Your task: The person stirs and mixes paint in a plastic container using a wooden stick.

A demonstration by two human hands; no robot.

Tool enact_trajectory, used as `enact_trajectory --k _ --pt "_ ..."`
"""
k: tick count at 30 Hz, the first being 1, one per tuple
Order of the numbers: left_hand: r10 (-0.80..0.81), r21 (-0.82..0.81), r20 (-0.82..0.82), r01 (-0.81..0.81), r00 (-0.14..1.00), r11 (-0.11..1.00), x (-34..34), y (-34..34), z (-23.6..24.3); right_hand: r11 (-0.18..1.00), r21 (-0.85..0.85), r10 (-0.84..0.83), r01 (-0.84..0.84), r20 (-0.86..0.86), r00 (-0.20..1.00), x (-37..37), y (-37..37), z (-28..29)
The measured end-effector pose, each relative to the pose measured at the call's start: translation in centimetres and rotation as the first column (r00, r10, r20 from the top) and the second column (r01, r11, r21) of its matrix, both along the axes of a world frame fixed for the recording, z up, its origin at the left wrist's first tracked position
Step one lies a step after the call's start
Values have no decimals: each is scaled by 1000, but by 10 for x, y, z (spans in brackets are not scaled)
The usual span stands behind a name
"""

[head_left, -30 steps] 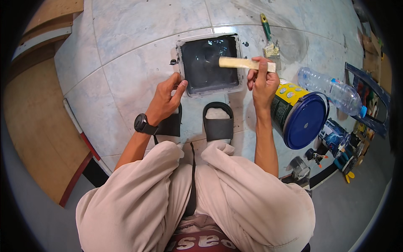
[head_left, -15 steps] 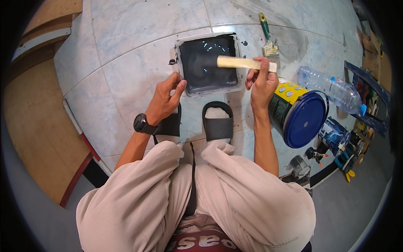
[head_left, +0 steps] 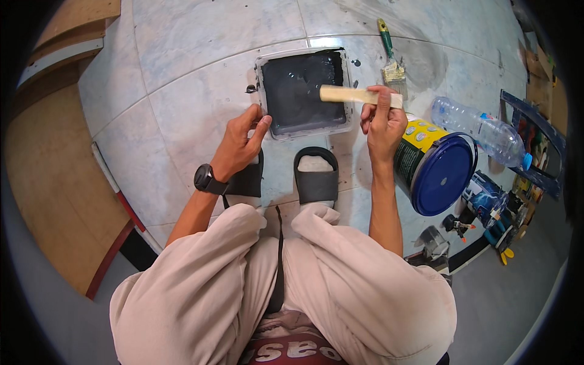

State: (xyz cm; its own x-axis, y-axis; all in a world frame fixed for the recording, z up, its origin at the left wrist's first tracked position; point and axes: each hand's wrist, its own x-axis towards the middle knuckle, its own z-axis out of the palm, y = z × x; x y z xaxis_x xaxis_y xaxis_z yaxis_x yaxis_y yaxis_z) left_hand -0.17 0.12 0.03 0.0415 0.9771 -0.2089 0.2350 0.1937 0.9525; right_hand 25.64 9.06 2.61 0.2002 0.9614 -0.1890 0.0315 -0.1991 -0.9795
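Note:
A square clear plastic tub (head_left: 307, 134) full of dark grey paint (head_left: 298, 97) sits on the tiles ahead of my feet. My left hand (head_left: 243, 135), with a black watch at the wrist, grips the tub's near-left rim between thumb and fingers. In my right hand (head_left: 384, 125) is a flat pale wooden stirring stick (head_left: 347, 94), pinched near its end. The stick points left over the paint; its far end looks coated dark and blends into the paint. Beyond my right hand lies a paintbrush (head_left: 389, 55) with a green handle and pale, paint-crusted bristles.
At my right stands a yellow and dark bucket (head_left: 443, 173) with a blue lid, tipped in view. A clear plastic bottle (head_left: 480, 131) lies beyond it. Tools and cans (head_left: 486, 201) crowd the right side. Wooden boards (head_left: 55, 194) stand at the left. Dark drips spot the tiles.
My right hand and the stirring stick have shifted slightly right. Light ripples on the paint surface have changed. My left hand stays at the tub's rim.

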Motion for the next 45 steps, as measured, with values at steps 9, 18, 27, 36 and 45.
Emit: enact_trajectory --k 9,18,27,36,45 --pt "-13 -27 -29 13 999 1000 -4 0 3 991 -93 97 -94 25 995 2 -8 3" --pt "-11 -30 -29 10 1000 1000 -2 1 4 999 30 41 -43 76 996 7 -11 4" --pt "-13 -22 -23 12 1000 1000 -4 1 4 1000 13 11 -11 -14 1000 6 -13 10" --pt "-18 -9 -24 17 1000 1000 -3 0 2 990 50 116 -130 219 969 5 -23 13" --pt "-16 5 -23 16 1000 1000 -4 1 1 992 113 36 -63 225 974 4 -20 15"
